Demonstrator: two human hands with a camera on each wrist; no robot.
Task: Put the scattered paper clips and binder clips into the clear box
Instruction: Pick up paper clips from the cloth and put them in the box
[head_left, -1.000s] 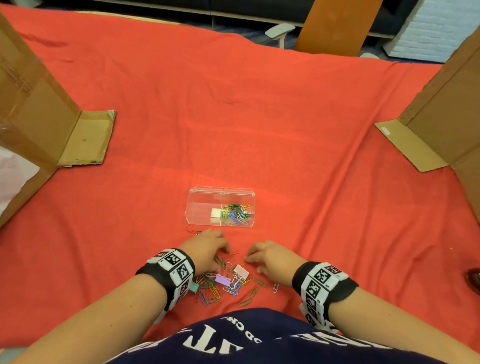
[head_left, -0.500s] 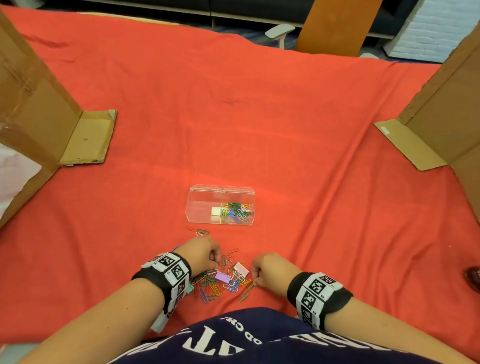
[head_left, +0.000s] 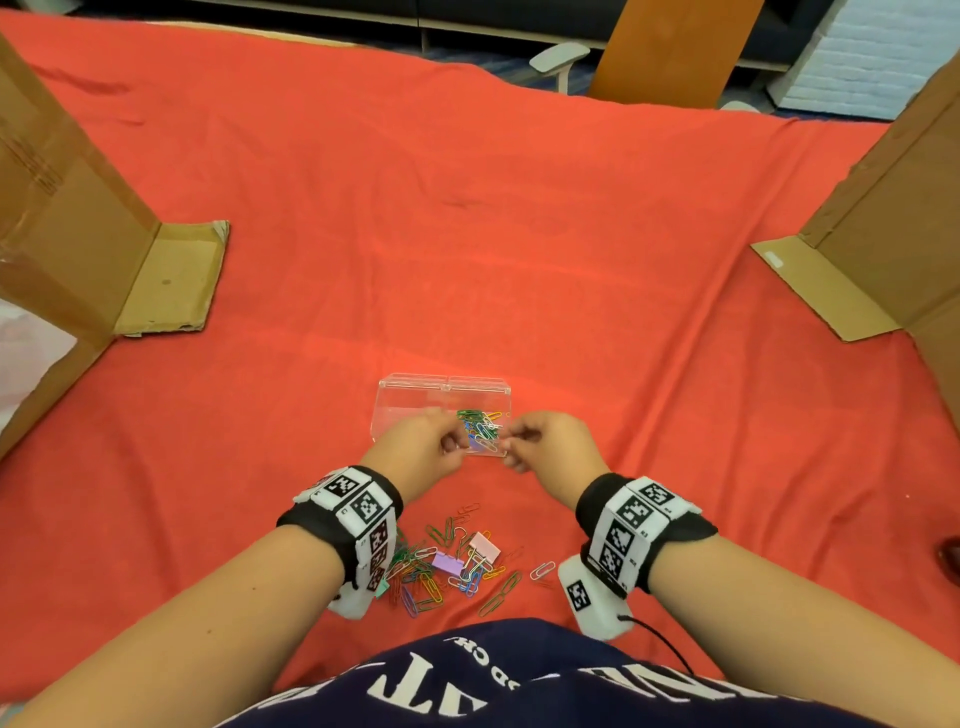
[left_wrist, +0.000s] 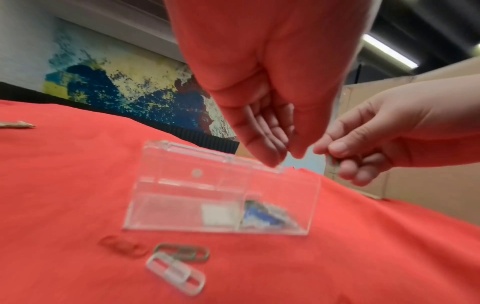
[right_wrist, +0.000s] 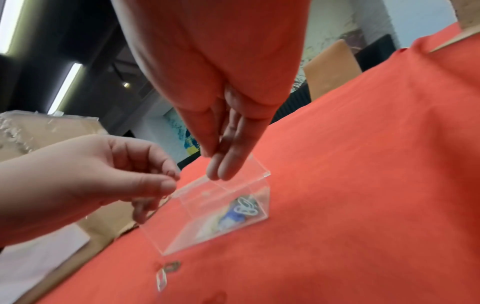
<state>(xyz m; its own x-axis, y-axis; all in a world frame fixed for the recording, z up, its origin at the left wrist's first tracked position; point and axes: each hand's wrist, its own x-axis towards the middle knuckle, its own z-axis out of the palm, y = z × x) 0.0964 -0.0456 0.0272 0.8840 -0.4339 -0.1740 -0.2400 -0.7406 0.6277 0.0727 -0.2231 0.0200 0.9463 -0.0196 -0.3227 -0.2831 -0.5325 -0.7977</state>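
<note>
The clear box stands open on the red cloth, with coloured paper clips in its right compartment. My left hand hovers over the box's near edge, thumb pressed to fingertips in a pinch; what it holds is barely visible. Just right of it, my right hand pinches a greenish paper clip above the right compartment. A pile of loose paper clips with a pink binder clip and a purple binder clip lies close to my body. Three stray clips lie in front of the box.
Cardboard walls stand at the left and the right, each with a flap lying on the cloth. A wooden chair back stands beyond the far table edge. A mint binder clip peeks out beside my left wristband.
Both hands closed on clips at the pile near my body, then lifted and moved forward; they now hang over the clear box.
</note>
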